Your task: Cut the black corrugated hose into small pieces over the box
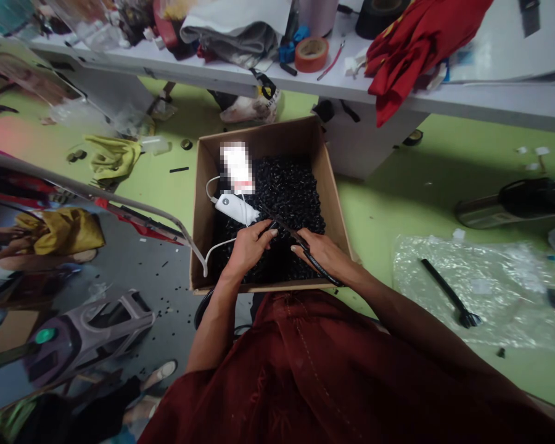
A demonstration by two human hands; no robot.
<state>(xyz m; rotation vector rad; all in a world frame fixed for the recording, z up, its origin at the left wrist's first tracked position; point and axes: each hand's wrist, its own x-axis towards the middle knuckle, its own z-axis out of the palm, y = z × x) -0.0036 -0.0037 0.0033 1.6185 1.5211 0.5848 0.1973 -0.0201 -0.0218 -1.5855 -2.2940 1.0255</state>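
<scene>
Head view: right hand (319, 256) closed on a long thin black rod (289, 227), left hand (247, 250) touching it, grip unclear, above small black pellets (282, 191) in a brown cardboard box (259, 143)

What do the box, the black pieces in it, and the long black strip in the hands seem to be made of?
The box looks like matte brown cardboard, with papery walls. The black pieces look like moulded plastic, given their slight sheen, though they're too small to be sure. The long black strip looks like smooth plastic or rubber; the view leaves that open.

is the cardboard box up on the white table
No, the cardboard box sits on the green floor, below the white table.
</scene>
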